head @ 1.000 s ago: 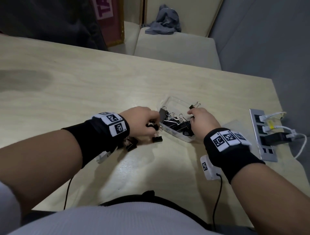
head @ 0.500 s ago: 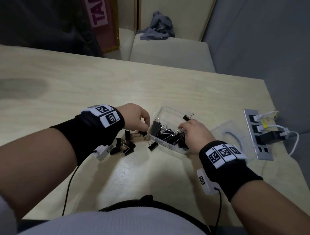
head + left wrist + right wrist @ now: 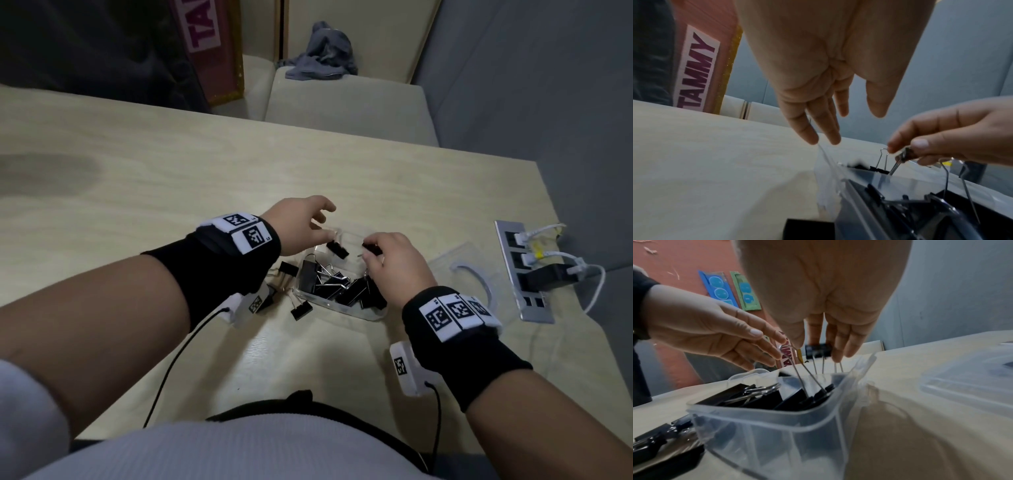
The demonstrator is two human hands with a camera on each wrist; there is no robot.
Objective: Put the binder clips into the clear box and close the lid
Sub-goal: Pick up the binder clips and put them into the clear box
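Observation:
The clear box (image 3: 342,307) sits at the table's middle, holding several black binder clips (image 3: 329,279). My left hand (image 3: 325,222) hovers over the box's far left corner with its fingers spread; a black clip (image 3: 337,249) hangs loose just under them. In the left wrist view those fingers (image 3: 813,129) are straight and hold nothing. My right hand (image 3: 371,253) is over the far right part of the box and pinches a black binder clip (image 3: 818,350) by its body, wire handles pointing down. A few loose clips (image 3: 287,269) lie on the table left of the box.
The clear lid (image 3: 469,274) lies flat to the right of the box. Further right, a metal socket strip (image 3: 524,274) with white cables plugged in is set into the table. A loose clip (image 3: 301,310) lies near the box's front left corner. Cream seats stand beyond the table.
My left hand rose from the loose clips to above the box and opened, a clip leaving its fingers. My right hand came up from the box's clips holding one.

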